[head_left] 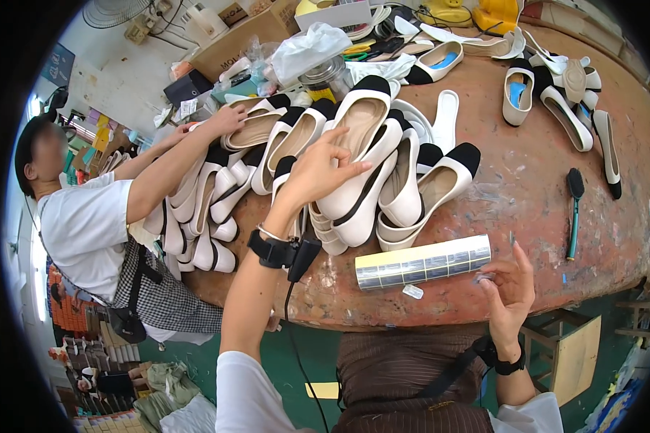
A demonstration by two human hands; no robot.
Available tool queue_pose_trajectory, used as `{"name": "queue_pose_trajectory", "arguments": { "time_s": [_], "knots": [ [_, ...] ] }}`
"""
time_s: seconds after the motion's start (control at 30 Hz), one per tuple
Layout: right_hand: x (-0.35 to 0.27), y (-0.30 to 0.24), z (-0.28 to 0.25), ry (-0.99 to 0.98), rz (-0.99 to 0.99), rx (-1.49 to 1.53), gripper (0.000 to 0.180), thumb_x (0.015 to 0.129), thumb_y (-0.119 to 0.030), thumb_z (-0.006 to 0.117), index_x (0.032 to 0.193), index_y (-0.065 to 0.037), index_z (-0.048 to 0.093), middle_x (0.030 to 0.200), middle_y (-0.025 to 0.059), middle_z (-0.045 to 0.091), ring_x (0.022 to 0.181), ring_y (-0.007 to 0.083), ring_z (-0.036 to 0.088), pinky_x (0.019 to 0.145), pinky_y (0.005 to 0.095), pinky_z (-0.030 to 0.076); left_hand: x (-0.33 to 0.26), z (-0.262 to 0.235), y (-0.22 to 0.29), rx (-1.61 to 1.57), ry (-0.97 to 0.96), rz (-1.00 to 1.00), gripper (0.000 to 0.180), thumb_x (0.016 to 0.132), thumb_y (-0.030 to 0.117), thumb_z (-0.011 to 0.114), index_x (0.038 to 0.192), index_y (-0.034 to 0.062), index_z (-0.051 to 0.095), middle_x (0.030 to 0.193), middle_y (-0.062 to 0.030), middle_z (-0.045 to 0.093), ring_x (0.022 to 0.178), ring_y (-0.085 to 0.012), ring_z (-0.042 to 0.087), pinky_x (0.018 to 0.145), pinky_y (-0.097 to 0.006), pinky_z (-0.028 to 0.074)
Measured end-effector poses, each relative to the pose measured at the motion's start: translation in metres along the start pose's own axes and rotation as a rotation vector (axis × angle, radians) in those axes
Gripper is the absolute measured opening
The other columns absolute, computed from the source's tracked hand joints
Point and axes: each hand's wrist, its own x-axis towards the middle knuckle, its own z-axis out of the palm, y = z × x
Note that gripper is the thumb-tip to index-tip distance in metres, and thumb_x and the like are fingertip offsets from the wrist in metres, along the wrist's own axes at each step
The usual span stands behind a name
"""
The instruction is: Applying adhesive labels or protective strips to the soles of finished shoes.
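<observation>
White flat shoes with black toe caps stand stacked in a pile in front of me. Over the topmost shoe (pixel 359 119) is my left hand (pixel 318 172), its thumb and fingers apart at the shoe's side and opening; it grips nothing I can see. Near the table's front edge, my right hand (pixel 509 289) pinches a small silvery sticker (pixel 486 277) between its fingertips, the index finger raised. Beside it lies a curled sheet of stickers (pixel 422 263) with a yellowish backing and rows of silvery squares. One loose small sticker (pixel 412 291) rests just below the sheet.
At the left a co-worker (pixel 87 209) reaches into the shoe pile. A green-handled brush (pixel 573 213) lies on the reddish table (pixel 527 195) at right. More shoes (pixel 518 92) sit at the far right. A glass jar (pixel 325 78), plastic bags and boxes crowd the back.
</observation>
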Motion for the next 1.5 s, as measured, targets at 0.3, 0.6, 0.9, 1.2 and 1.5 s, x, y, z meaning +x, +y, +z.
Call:
{"name": "queue_pose_trajectory", "arguments": {
  "time_s": [0.3, 0.6, 0.9, 1.2, 1.5],
  "knots": [
    [0.005, -0.014, 0.014, -0.091, -0.075, -0.024, 0.067, 0.083, 0.014, 0.06, 0.144, 0.002, 0.035, 0.109, 0.0156, 0.062, 0.099, 0.0207, 0.064, 0.085, 0.0322, 0.056, -0.064, 0.002, 0.013, -0.289, 0.068, -0.02, 0.029, 0.07, 0.019, 0.085, 0.088, -0.0003, 0.074, 0.13, -0.0124, 0.057, 0.115, -0.023, 0.057, 0.095, -0.034, 0.045],
    [0.03, -0.038, 0.043, -0.143, -0.2, -0.049, 0.068, 0.082, 0.013, 0.063, 0.143, 0.003, 0.035, 0.105, 0.0163, 0.066, 0.097, 0.0204, 0.066, 0.081, 0.0299, 0.056, -0.132, 0.004, 0.008, -1.533, 0.334, -0.29, 0.058, 0.077, -0.001, 0.068, 0.129, -0.0126, 0.046, 0.121, -0.0227, 0.06, 0.109, -0.0303, 0.062, 0.097, -0.041, 0.05],
    [0.065, -0.074, 0.103, -0.609, -0.497, -0.079, 0.067, 0.072, 0.013, 0.071, 0.134, 0.002, 0.046, 0.133, 0.0192, 0.057, 0.085, 0.0234, 0.066, 0.07, 0.0286, 0.056, -0.236, 0.036, 0.025, -2.213, 0.187, -0.262, 0.078, 0.076, 0.009, 0.062, 0.144, -0.008, 0.029, 0.136, -0.0277, 0.049, 0.121, -0.0372, 0.055, 0.105, -0.045, 0.045],
    [0.067, -0.087, 0.127, -0.795, -0.726, -0.233, 0.078, 0.065, 0.006, 0.08, 0.136, 0.0, 0.047, 0.112, 0.0168, 0.065, 0.078, 0.021, 0.062, 0.069, 0.0293, 0.053, -0.254, 0.038, 0.037, -2.199, 0.131, -0.268, 0.085, 0.068, 0.01, 0.066, 0.144, -0.0082, 0.03, 0.133, -0.028, 0.051, 0.119, -0.0372, 0.057, 0.103, -0.043, 0.046],
    [0.054, -0.059, 0.132, -0.407, -0.332, -0.479, 0.148, 0.036, -0.051, 0.094, 0.153, -0.002, 0.017, 0.154, 0.0199, 0.027, 0.137, 0.0322, 0.036, 0.108, 0.0441, 0.035, -0.262, 0.047, 0.027, -1.975, 0.171, -0.297, 0.091, 0.062, 0.014, 0.071, 0.141, -0.0109, 0.033, 0.131, -0.0267, 0.053, 0.117, -0.0359, 0.058, 0.102, -0.04, 0.046]
  ]
}}
